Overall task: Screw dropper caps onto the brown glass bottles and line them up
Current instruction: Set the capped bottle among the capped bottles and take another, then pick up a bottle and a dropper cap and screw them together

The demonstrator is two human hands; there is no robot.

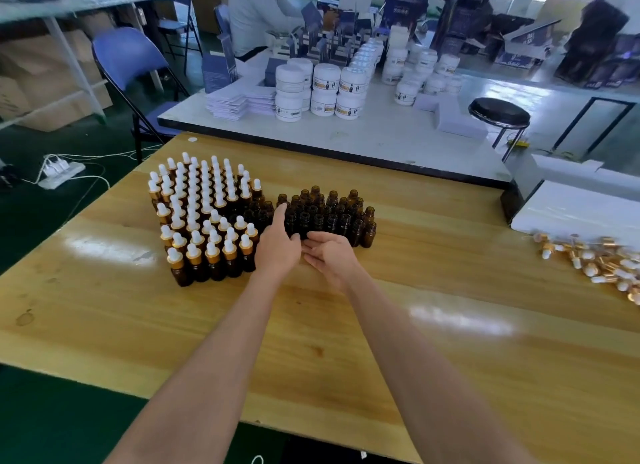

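Note:
Several brown glass bottles with white-and-gold dropper caps [204, 214] stand packed in rows on the wooden table [433, 342]. Right beside them stands a cluster of uncapped brown bottles [329, 210]. My left hand [277, 245] reaches in between the two groups, its fingers straight and pointing at the open bottles. My right hand [329, 255] lies palm up at the front of the uncapped cluster, fingers relaxed and touching the nearest bottles. Neither hand grips anything that I can see. A pile of loose dropper caps [595, 262] lies at the table's right edge.
A white table [381, 134] behind holds stacked white jars [322, 86] and boxes. A blue folding chair [128, 65] stands at the left, a black stool [498, 112] at the right. A person sits at the far table. A power strip [60, 172] lies on the floor.

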